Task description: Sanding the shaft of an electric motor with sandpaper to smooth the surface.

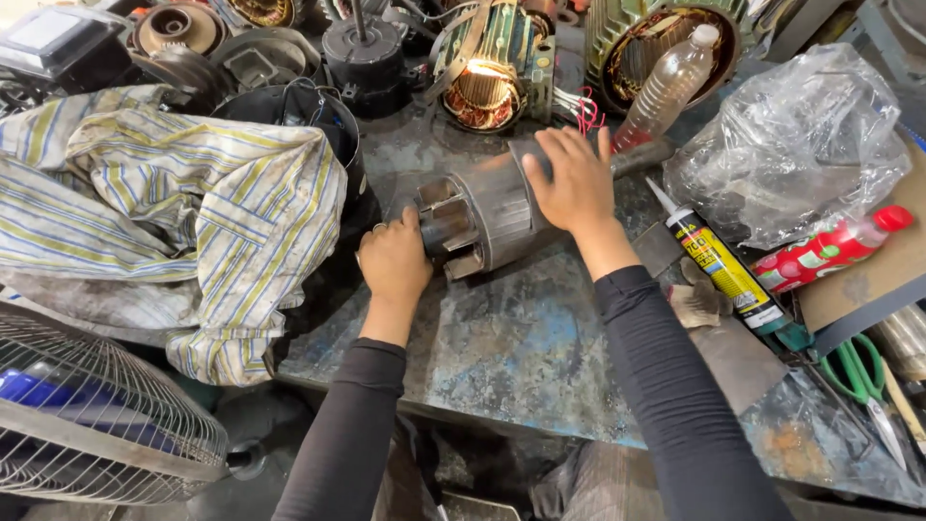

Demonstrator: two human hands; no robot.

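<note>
A grey metal motor rotor (482, 212) lies on its side on the worn blue-grey workbench (521, 338), its shaft pointing to the upper right. My left hand (394, 259) grips the near-left end of the rotor, a ring on one finger. My right hand (574, 178) rests flat on top of the rotor's far right end, fingers spread over it. Both arms wear black sleeves.
A striped dirty cloth (174, 203) covers the left. Motor stators with copper windings (487, 82) stand at the back. At right are a plastic bottle (666, 87), a crumpled clear bag (791, 145), a yellow sealant tube (723, 265), a red bottle (830, 246) and green-handled scissors (863, 381). A fan grille (87, 415) sits lower left.
</note>
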